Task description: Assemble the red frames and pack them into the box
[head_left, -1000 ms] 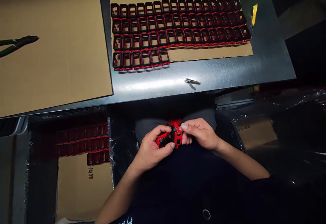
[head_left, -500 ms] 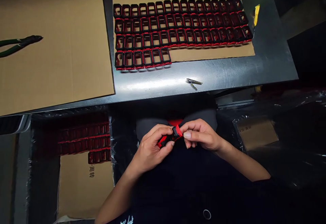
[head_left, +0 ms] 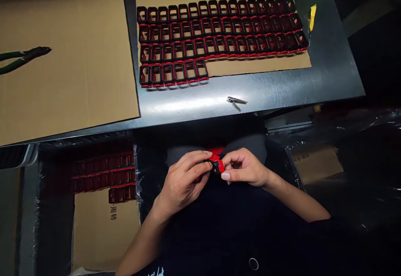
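Note:
A small red-and-black plastic frame is held over my lap, partly covered by fingers. My left hand is closed around its left side, fingers over the top. At the frame's right end my right hand has thumb and forefinger closed on the red edge. On the cardboard sheet ahead, rows of similar red-and-black frames stand side by side, the nearest row shorter than the others.
Green-handled pliers lie on another cardboard sheet at left. Small metal pieces lie near the metal table's front edge. A yellow-handled tool is at right. A plastic-lined box at lower left holds more frames.
The frame has been turned between my hands, showing more red on top. My left fingers have shifted over it, and my right thumb and fingers have moved slightly left against its end.

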### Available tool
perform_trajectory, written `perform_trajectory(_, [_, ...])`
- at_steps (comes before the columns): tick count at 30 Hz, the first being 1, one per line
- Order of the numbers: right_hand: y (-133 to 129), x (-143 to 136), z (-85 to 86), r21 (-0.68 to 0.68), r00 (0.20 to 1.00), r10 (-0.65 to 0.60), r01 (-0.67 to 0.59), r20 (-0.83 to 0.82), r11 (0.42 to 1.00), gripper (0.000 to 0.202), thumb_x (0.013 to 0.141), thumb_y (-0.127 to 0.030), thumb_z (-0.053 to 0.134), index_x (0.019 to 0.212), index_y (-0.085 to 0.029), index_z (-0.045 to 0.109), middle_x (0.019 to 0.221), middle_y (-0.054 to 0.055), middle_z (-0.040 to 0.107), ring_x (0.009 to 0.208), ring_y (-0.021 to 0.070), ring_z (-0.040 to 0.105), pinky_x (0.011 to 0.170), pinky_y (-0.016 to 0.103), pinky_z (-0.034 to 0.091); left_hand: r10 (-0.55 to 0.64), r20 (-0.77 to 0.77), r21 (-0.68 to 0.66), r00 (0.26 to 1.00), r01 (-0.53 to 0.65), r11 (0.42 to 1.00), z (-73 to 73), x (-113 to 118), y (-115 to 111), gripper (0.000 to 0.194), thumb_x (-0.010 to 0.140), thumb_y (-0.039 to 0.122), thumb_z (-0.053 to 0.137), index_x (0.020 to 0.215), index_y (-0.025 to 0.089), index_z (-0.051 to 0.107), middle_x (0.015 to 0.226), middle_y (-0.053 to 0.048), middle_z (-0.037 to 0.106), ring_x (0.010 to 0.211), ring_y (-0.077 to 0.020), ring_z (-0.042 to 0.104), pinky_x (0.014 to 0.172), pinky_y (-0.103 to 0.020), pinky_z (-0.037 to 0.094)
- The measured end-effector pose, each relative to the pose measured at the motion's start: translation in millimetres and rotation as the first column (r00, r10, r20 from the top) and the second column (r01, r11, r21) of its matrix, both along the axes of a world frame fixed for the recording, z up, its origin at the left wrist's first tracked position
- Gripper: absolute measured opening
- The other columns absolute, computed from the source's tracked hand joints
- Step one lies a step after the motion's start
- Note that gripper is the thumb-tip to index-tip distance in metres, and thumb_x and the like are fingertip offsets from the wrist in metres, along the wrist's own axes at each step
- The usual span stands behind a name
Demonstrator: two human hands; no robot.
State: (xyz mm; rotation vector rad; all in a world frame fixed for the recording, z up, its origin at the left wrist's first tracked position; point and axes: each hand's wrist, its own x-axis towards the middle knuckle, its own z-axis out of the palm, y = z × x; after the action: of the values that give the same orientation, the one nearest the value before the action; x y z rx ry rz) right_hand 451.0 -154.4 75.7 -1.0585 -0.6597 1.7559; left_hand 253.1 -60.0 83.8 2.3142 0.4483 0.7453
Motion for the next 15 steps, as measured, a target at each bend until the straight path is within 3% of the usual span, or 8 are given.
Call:
perform_trajectory(5, [-2.8, -1.5, -4.7, 0.055, 0.996, -0.017, 0.012, 0.086, 0.998, 0.028, 0.076, -0.041, 0.084, 0.084, -0.015, 0.076, 0.054, -0.003, 0.062, 0.048, 0.0094, 0.054, 0.051, 0.023, 0.045, 0.205, 0.038, -0.141, 0.978, -0.198, 0.97, -2.8, -2.9, -5.4, 0.023, 0.084, 0.016, 0.071, 0.105, 0.021, 0.064, 0.114, -0.01, 0.075, 0.105, -0.0241, 0.073, 0.09, -0.04, 0.062])
perform_trajectory(8, [-3.4, -2.1, -5.5, 0.157, 0.965, -0.039, -0.003, 0.261, 0.988, 0.023, 0.081, -0.038, 0.08, 0.088, -0.016, 0.078, 0.057, -0.002, 0.063, 0.049, 0.0092, 0.052, 0.05, 0.022, 0.043, 0.327, -0.072, -0.365, 0.942, -0.33, 0.871, -5.2, -3.0, -12.7, 0.032, 0.083, 0.032, 0.075, 0.111, 0.02, 0.064, 0.121, -0.012, 0.073, 0.111, -0.0267, 0.071, 0.095, -0.042, 0.06])
perform_trajectory(12, [-2.3, -3.0, -5.3, 0.396, 0.844, -0.144, -0.087, 0.517, 0.914, 0.015, 0.088, -0.031, 0.074, 0.092, -0.017, 0.08, 0.066, 0.002, 0.069, 0.054, 0.0116, 0.056, 0.052, 0.024, 0.044, 0.323, -0.154, -0.646, 0.934, -0.342, 0.682, -6.0, 2.4, -20.9, 0.051, 0.078, 0.043, 0.08, 0.118, 0.019, 0.062, 0.125, -0.013, 0.072, 0.111, -0.027, 0.072, 0.098, -0.039, 0.059])
perform_trajectory(15, [-1.2, -4.0, -6.3, 0.523, 0.747, -0.237, -0.17, 0.621, 0.835, 0.014, 0.093, -0.028, 0.068, 0.094, -0.019, 0.079, 0.07, 0.004, 0.073, 0.058, 0.0147, 0.062, 0.057, 0.027, 0.048, 0.344, -0.15, -0.669, 0.927, -0.351, 0.655, -5.7, 6.9, -23.4, 0.05, 0.079, 0.043, 0.079, 0.119, 0.019, 0.062, 0.124, -0.013, 0.072, 0.112, -0.0263, 0.071, 0.099, -0.038, 0.058])
